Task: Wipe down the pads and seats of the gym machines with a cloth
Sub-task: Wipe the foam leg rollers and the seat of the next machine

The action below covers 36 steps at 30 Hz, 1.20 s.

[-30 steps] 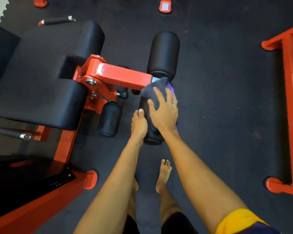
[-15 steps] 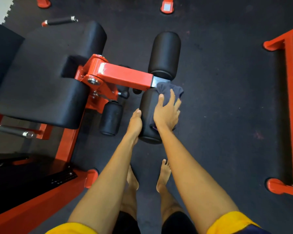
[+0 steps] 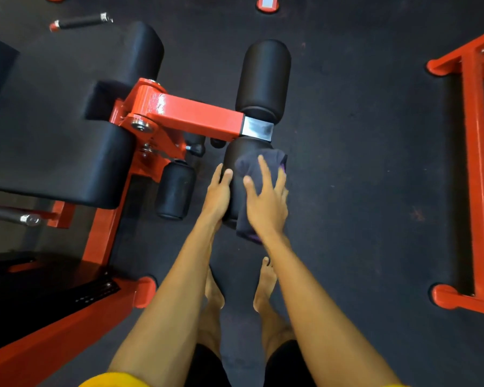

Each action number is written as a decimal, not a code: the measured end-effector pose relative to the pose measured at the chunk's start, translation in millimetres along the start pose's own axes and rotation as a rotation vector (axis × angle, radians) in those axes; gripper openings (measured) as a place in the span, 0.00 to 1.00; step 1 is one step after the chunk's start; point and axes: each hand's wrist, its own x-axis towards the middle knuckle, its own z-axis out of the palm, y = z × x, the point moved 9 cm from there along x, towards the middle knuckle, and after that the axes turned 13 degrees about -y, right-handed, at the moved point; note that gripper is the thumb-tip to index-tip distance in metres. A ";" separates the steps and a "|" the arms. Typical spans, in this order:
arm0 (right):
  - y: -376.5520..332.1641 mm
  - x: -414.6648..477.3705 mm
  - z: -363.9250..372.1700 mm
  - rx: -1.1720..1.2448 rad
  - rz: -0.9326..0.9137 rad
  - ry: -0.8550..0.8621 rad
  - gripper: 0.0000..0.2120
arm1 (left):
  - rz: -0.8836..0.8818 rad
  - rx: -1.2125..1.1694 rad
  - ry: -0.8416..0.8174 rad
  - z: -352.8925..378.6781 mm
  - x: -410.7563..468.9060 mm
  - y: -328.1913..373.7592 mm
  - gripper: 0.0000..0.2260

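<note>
Right hand [image 3: 266, 202] sits closer to the near end of the near roller pad [image 3: 232, 155] than half a second ago, when it was up by the steel collar with the cloth bunched at the pad's far right edge. Cloth [image 3: 263, 163] now lies stretched along the pad's top and right flank, under the palm, with a tail hanging off the near end below the wrist. Right fingers [image 3: 263, 169] are spread and straight, pressing the cloth flat, not gripping it. Left hand [image 3: 218, 194] is in the same spot on the pad's left flank, bracing it; thumb and forefinger lie straight along the foam, the rest are hidden underneath, so I cannot tell whether it wraps the pad. Read: one lengthwise wipe stroke on this pad, top and right side covered, left side and underside likely not yet. Far roller pad [image 3: 264, 79], small roller [image 3: 175, 191] and seat pad [image 3: 48, 152] show no cloth contact now, so I judge most of the machine is still to do. Risk: the pad may spin on its axle under the stroke if the left hand lets go.
</note>
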 end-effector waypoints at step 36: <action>6.1 -58.0 25.9 -0.242 -0.202 0.017 0.28 | -0.277 -0.096 -0.082 -8.8 36.2 -37.7 0.37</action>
